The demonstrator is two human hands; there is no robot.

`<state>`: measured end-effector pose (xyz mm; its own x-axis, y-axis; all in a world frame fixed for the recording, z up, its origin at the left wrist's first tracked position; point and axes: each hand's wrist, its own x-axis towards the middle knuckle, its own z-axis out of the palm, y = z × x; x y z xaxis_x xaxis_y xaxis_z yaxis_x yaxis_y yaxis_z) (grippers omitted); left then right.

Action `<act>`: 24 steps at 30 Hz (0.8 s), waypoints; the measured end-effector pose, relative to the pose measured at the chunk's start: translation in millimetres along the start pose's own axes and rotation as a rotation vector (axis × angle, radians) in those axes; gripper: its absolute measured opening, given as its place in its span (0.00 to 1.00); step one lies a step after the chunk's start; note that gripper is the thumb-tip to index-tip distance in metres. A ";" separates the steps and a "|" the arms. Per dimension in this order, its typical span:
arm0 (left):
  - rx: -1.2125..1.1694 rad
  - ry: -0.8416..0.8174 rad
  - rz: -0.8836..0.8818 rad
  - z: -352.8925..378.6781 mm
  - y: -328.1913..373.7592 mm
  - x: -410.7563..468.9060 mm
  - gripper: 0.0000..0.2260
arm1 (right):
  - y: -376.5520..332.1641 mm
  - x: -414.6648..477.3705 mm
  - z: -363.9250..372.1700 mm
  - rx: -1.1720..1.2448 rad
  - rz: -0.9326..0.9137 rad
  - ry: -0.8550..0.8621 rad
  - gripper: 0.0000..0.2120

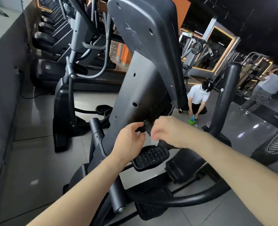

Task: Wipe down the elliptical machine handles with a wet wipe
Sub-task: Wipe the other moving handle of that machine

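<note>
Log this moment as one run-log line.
phase: wiping | left hand: pinches handle end | right hand: grips wet wipe on handle | note: wet wipe blurred, mostly hidden

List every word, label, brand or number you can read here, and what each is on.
No text here is legible.
On the treadmill hood: pale emblem, too blurred to read.
On the treadmill side rail: row of small letters, too blurred to read.
On the console back: faint mark, too small to read.
</note>
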<state>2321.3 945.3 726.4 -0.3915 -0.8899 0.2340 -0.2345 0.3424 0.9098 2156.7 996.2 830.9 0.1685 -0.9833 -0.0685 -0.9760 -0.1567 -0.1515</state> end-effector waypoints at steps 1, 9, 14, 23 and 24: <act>-0.009 -0.004 -0.007 -0.9 0.8 -0.2 0.19 | 0.7 3.8 0.5 0.066 0.002 0.125 0.07; -0.016 -0.015 0.003 -1.2 -1.5 -2.0 0.13 | 2.9 9.4 36.3 0.025 -0.163 0.284 0.06; -0.044 -0.041 -0.031 1.4 -2.5 -4.9 0.17 | -0.8 -20.5 33.6 -0.150 -0.126 0.139 0.12; -0.021 -0.026 -0.013 2.8 2.5 -4.4 0.17 | 18.4 -22.6 -5.9 0.346 0.209 0.401 0.11; -0.017 -0.025 -0.013 2.5 3.5 -3.4 0.17 | 17.0 -14.0 -1.4 0.423 0.226 0.494 0.12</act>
<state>2319.7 950.3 727.9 -0.4109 -0.8862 0.2140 -0.2241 0.3257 0.9185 2137.6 1007.2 830.6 -0.2132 -0.9302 0.2988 -0.8252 0.0077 -0.5649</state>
